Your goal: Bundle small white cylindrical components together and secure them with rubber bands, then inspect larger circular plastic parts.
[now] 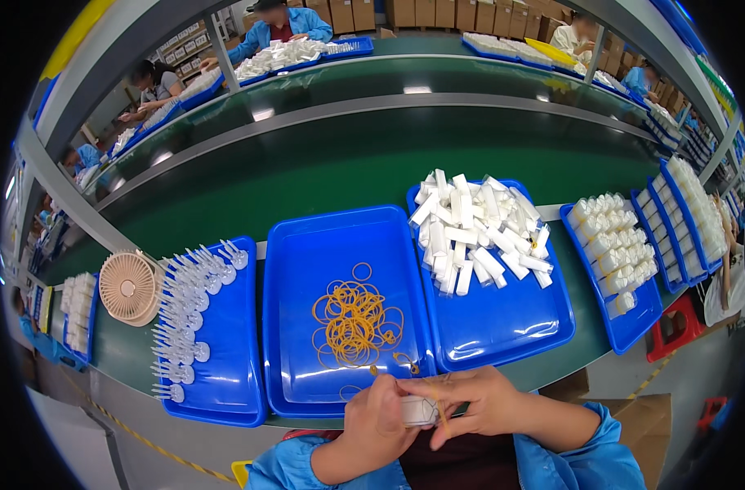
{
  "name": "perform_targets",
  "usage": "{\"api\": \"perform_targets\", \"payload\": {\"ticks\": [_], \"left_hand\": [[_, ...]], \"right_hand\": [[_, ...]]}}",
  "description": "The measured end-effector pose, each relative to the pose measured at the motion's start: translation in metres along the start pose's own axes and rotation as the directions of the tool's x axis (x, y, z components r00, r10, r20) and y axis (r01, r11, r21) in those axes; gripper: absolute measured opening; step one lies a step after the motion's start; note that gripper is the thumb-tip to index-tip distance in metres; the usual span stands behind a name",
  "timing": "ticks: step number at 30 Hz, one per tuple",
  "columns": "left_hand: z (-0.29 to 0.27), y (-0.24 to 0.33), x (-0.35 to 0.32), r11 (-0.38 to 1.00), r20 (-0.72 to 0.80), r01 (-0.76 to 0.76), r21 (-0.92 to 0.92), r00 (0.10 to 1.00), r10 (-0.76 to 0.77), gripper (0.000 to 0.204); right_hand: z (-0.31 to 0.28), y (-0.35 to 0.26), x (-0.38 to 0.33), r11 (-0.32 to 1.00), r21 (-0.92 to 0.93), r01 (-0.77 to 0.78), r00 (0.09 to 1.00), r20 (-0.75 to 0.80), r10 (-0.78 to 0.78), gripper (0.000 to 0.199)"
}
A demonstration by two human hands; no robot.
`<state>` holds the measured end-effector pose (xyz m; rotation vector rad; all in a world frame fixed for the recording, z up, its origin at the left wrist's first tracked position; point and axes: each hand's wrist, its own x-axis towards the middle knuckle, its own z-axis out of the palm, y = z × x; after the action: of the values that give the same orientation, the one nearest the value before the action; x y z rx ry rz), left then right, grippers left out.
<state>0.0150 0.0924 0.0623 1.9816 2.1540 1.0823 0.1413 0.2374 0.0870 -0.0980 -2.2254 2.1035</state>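
Close to my body, my left hand is closed around a small white packet with clear wrapping at its end. A tan rubber band is stretched at the packet's end, caught on the fingers of my right hand. Just beyond my hands is a blue tray with a loose heap of rubber bands in it. A second blue tray, to the right, holds a pile of white packets in clear sleeves. Part of the packet is hidden by my left fingers.
On the left, a blue tray carries rows of clear, stemmed plastic pieces, with a beige fan beside it. Banded white bundles fill a tray at right, near stacked trays. Co-workers sit across the green bench.
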Motion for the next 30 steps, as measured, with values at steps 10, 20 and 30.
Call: {"api": "perform_targets", "payload": {"ticks": [10, 20, 30], "left_hand": [[-0.031, 0.038, 0.014, 0.997, 0.121, -0.08, -0.015, 0.989, 0.082, 0.078], [-0.129, -0.226, -0.003, 0.714, -0.135, 0.28, 0.642, 0.958, -0.255, 0.041], [-0.113, -0.309, 0.008, 0.569, -0.217, 0.349, 0.745, 0.933, -0.288, 0.043]], "right_hand": [[0.012, 0.018, -0.036, 0.98, -0.197, -0.005, 0.939, -0.339, -0.063, 0.033], [-0.16, -0.023, -0.208, 0.545, -0.324, -0.773, -0.047, -0.827, -0.56, 0.026], [-0.202, 0.039, -0.215, 0.525, -0.237, -0.818, 0.038, -0.932, -0.361, 0.029]]}}
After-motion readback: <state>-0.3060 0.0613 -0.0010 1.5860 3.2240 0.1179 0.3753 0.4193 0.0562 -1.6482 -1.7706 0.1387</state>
